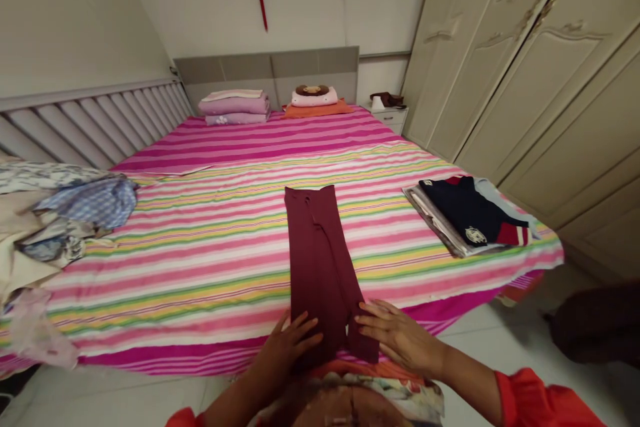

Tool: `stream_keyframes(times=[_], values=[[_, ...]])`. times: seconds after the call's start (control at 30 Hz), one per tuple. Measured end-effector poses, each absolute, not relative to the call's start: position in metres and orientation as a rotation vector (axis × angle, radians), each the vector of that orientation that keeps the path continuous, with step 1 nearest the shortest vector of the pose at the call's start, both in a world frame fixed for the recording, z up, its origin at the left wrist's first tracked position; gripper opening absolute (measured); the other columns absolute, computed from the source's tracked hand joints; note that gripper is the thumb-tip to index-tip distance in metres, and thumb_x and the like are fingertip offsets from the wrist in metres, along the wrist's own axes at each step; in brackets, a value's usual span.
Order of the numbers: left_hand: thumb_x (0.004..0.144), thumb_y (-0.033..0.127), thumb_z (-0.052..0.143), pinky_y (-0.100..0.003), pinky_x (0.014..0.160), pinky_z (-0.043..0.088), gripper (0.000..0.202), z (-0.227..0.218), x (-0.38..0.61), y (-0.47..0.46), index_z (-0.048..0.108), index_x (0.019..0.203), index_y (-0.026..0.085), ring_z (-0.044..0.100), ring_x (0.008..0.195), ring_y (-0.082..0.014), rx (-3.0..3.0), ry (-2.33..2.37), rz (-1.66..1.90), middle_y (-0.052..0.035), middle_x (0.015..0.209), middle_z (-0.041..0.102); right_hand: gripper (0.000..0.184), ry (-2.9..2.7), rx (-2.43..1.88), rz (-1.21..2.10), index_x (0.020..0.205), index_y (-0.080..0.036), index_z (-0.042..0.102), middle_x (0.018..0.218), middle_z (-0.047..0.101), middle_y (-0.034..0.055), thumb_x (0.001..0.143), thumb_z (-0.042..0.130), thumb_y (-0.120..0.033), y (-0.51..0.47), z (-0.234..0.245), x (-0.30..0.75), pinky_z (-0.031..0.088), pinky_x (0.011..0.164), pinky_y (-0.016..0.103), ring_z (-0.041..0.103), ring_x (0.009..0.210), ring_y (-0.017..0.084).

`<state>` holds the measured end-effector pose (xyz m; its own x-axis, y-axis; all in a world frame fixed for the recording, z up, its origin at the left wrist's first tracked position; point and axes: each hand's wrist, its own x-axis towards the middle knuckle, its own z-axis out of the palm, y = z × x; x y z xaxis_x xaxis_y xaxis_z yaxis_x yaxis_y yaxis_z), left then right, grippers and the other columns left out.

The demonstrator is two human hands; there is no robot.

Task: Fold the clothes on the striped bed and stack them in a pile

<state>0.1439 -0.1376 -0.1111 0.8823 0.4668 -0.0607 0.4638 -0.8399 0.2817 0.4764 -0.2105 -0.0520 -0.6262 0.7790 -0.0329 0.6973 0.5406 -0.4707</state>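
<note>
A pair of dark maroon trousers [320, 260] lies folded lengthwise on the striped bed cover [210, 253], waistband toward the headboard, leg ends at the near edge. My left hand [290, 341] rests flat on the near left leg end, fingers spread. My right hand [397, 337] lies flat on the near right leg end, fingers stretched out. Neither hand holds anything.
A folded stack topped by a navy garment [473, 217] sits at the right of the bed. A loose pile of clothes [55, 220] lies at the left. Folded pink bedding [234, 107] and an orange pillow [316, 108] rest at the headboard. A wardrobe [540, 60] lines the right wall.
</note>
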Motion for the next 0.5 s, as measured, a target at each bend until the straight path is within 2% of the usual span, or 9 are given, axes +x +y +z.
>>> stream_keyframes(times=[0.13, 0.23, 0.3, 0.33, 0.43, 0.5], values=[[0.081, 0.021, 0.066, -0.063, 0.113, 0.026, 0.069, -0.101, 0.144, -0.158, 0.041, 0.143, 0.04, 0.036, 0.141, -0.0319, 2.63, 0.705, -0.067, -0.0042, 0.153, 0.04, 0.044, -2.519, -1.293, 0.825, 0.134, -0.021, 0.058, 0.141, 0.056, 0.0092, 0.093, 0.042, -0.02, -0.223, -0.046, 0.473, 0.022, 0.118, 0.055, 0.033, 0.143, 0.026], [0.084, 0.027, 0.065, -0.065, 0.114, 0.021, 0.06, -0.082, 0.15, -0.149, 0.046, 0.14, 0.04, 0.035, 0.142, -0.0315, 2.485, 0.726, -0.07, -0.0032, 0.151, 0.043, 0.038, -2.393, -1.306, 0.901, 0.126, -0.021, 0.063, 0.134, 0.061, 0.0103, 0.093, 0.043, -0.022, -0.213, -0.04, 0.467, 0.02, 0.117, 0.058, 0.036, 0.141, 0.027], [0.085, 0.031, 0.063, -0.063, 0.116, 0.018, 0.051, -0.067, 0.155, -0.136, 0.052, 0.135, 0.04, 0.037, 0.141, -0.0305, 2.373, 0.725, -0.029, -0.0021, 0.148, 0.048, 0.032, -2.269, -1.292, 0.941, 0.115, -0.02, 0.067, 0.125, 0.067, 0.0103, 0.094, 0.043, -0.024, -0.201, -0.038, 0.463, 0.019, 0.117, 0.058, 0.044, 0.135, 0.028], [0.086, 0.032, 0.062, -0.061, 0.116, 0.019, 0.046, -0.061, 0.158, -0.128, 0.057, 0.131, 0.039, 0.04, 0.139, -0.03, 2.311, 0.719, 0.004, -0.0023, 0.145, 0.052, 0.03, -2.187, -1.277, 0.975, 0.11, -0.02, 0.068, 0.12, 0.069, 0.0102, 0.095, 0.043, -0.027, -0.195, -0.037, 0.461, 0.023, 0.116, 0.056, 0.05, 0.129, 0.027], [0.087, 0.037, 0.058, -0.045, 0.107, 0.04, 0.035, -0.044, 0.168, -0.102, 0.067, 0.12, 0.029, 0.059, 0.12, -0.0262, 2.05, 0.777, 0.197, -0.0065, 0.127, 0.067, 0.033, -1.839, -1.234, 1.167, 0.099, -0.019, 0.067, 0.098, 0.071, 0.0079, 0.097, 0.042, -0.04, -0.171, -0.036, 0.457, 0.045, 0.098, 0.042, 0.064, 0.097, 0.022], [0.087, 0.042, 0.057, -0.035, 0.091, 0.051, 0.037, -0.034, 0.176, -0.082, 0.07, 0.115, 0.023, 0.067, 0.102, -0.0232, 1.858, 0.841, 0.31, -0.0082, 0.114, 0.073, 0.038, -1.609, -1.239, 1.259, 0.092, -0.018, 0.066, 0.088, 0.068, 0.0052, 0.095, 0.043, -0.049, -0.151, -0.038, 0.456, 0.05, 0.081, 0.034, 0.062, 0.083, 0.019]])
